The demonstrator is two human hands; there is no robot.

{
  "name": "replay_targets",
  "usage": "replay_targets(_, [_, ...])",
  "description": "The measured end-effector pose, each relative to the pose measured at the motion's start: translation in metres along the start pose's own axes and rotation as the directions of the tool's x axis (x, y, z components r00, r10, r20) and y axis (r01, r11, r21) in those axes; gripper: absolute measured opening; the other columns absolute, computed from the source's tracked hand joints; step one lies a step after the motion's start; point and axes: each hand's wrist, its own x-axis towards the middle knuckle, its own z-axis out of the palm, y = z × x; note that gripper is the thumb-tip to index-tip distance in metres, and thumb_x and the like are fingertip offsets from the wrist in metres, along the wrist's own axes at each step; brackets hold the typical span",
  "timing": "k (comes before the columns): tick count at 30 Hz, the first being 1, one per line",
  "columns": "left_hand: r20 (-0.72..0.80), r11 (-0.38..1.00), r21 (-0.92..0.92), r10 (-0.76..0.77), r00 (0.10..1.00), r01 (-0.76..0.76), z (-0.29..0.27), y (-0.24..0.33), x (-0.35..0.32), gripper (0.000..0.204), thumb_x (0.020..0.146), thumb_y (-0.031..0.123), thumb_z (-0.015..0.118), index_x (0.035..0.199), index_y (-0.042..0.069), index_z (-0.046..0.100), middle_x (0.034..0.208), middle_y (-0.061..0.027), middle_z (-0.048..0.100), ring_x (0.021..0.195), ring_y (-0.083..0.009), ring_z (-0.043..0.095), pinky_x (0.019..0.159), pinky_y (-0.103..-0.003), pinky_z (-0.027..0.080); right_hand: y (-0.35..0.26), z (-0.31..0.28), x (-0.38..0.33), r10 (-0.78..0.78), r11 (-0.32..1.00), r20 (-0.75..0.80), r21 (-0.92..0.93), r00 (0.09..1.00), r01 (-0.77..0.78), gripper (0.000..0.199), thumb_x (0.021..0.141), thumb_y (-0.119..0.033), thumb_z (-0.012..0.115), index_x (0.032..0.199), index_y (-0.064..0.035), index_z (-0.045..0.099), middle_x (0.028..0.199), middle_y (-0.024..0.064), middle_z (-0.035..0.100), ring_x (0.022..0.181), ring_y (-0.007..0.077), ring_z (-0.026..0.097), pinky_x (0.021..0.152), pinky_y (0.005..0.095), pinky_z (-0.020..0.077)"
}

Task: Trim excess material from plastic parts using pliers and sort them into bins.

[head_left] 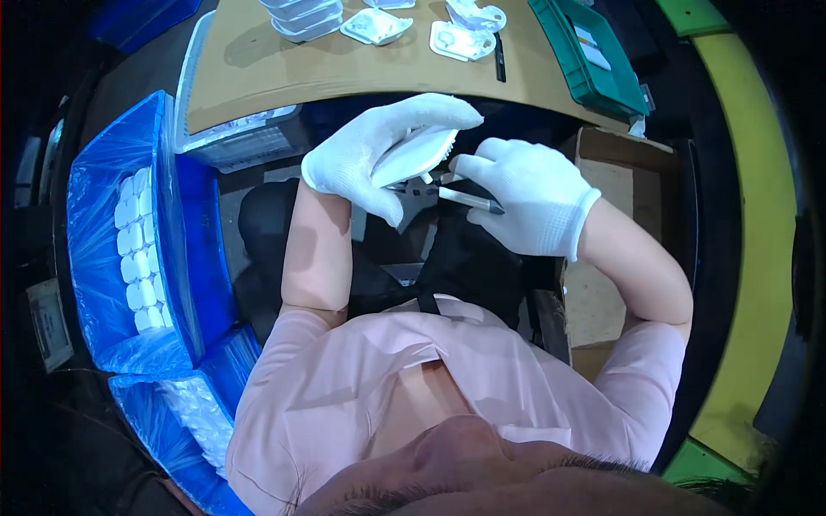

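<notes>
clasping a white part (pixel 417 156) between left fingers (pixel 430 110); right fingers (pixel 483 168) grip a slim tool (pixel 466 199).

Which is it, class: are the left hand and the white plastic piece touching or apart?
Touching: the head view shows the white plastic piece held in the gloved left hand.

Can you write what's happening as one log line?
left hand: holds white part | right hand: holds slim tool | tan table: white pieces

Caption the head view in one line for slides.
White moulded part in gloved left grip; slim pale object in gloved right grip.
</notes>
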Motion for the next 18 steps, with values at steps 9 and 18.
replay_targets(9, [0.160, 0.987, 0.160, -0.013, 0.987, -0.013, -0.005, 0.001, 0.002, 0.098, 0.047, 0.031, 0.091, 0.131, 0.001, 0.051, 0.125, -0.0097, 0.055, 0.116, -0.0202, 0.053, 0.099, -0.033, 0.041, -0.009, -0.009, 0.011, 0.002, 0.994, 0.119, -0.107, 0.993, 0.011, 0.030, 0.076, -0.018, 0.071, 0.102, -0.0055, 0.063, 0.089, 0.0137, 0.062, 0.082, 0.0309, 0.064, 0.070, 0.0388, 0.0521])
replay_targets(18, [-0.184, 0.989, -0.139, 0.023, 0.983, -0.049, -0.008, -0.004, -0.007, 0.108, 0.044, 0.038, 0.088, 0.134, -0.005, 0.045, 0.129, -0.0169, 0.053, 0.100, -0.0161, 0.056, 0.086, -0.027, 0.043, 0.011, 0.018, 0.005, -0.108, 0.979, -0.127, 0.161, 0.986, 0.128, 0.031, 0.075, -0.014, 0.071, 0.105, -0.0099, 0.063, 0.082, 0.0117, 0.061, 0.073, 0.0282, 0.061, 0.066, 0.0368, 0.0491])
